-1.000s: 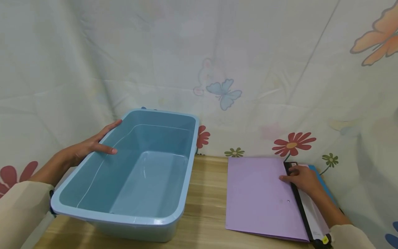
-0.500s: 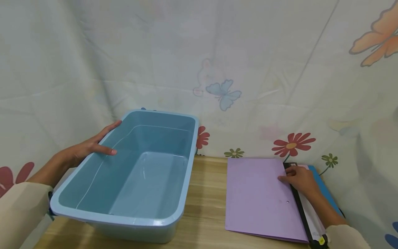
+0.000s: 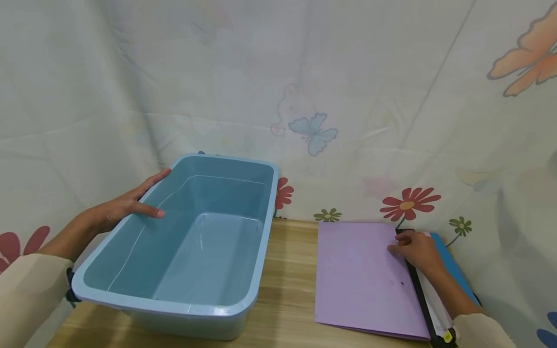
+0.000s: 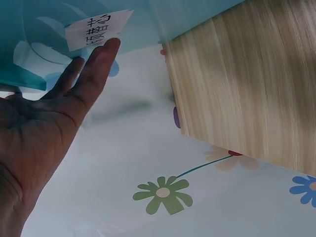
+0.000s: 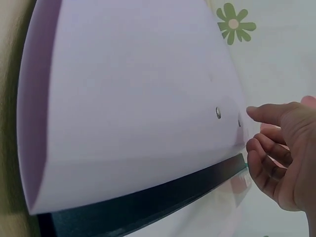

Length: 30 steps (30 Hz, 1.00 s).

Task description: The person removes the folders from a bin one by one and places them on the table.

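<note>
A light blue plastic basin (image 3: pixel 213 261) takes up the left of the head view, its inside bare. My left hand (image 3: pixel 126 205) holds its left rim, thumb over the inner wall and fingers outside. In the left wrist view these fingers (image 4: pixel 98 69) lie along the outer wall by a white label (image 4: pixel 96 30). At the right lies a lilac folder (image 3: pixel 361 275) on a small stack. My right hand (image 3: pixel 419 251) pinches the folder's right edge near the back, thumb on top; in the right wrist view its other fingers (image 5: pixel 269 158) are curled at the edge.
Under the lilac folder show a black spine strip (image 3: pixel 419 290), a whitish cover (image 3: pixel 435 299) and a blue folder (image 3: pixel 452 266). Wooden tabletop (image 3: pixel 287 270) lies between basin and stack. A printed curtain (image 3: pixel 348 96) hangs close behind the table and along its sides.
The right hand and the stack under it have slid very slightly left. The left hand and basin hold the same place.
</note>
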Each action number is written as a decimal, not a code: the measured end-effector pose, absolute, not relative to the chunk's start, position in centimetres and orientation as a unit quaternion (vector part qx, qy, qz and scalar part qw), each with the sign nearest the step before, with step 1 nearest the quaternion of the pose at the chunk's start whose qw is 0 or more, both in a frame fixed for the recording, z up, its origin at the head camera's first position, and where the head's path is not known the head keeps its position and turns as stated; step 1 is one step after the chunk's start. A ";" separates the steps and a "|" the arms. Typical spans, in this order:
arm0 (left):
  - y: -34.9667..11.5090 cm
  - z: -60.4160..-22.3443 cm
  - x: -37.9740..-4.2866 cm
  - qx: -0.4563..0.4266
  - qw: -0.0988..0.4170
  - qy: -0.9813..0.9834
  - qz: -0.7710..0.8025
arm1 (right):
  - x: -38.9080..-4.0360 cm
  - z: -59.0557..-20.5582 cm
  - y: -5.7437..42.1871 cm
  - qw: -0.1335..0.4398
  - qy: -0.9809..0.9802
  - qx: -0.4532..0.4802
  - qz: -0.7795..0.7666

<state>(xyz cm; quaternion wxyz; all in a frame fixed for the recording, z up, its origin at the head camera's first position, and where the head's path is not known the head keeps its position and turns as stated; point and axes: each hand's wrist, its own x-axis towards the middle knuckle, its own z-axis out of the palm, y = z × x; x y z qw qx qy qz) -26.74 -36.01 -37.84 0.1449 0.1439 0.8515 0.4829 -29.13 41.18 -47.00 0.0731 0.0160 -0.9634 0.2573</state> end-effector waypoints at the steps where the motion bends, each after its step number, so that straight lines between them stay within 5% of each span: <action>1: -36.0 -37.8 -26.8 0.144 0.143 0.853 0.480 | -29.1 -47.1 41.1 0.077 -0.963 0.017 0.260; 30: -35.9 -36.3 -27.6 0.146 0.114 0.927 0.325 | -29.3 -44.3 37.5 0.109 -0.952 0.043 0.283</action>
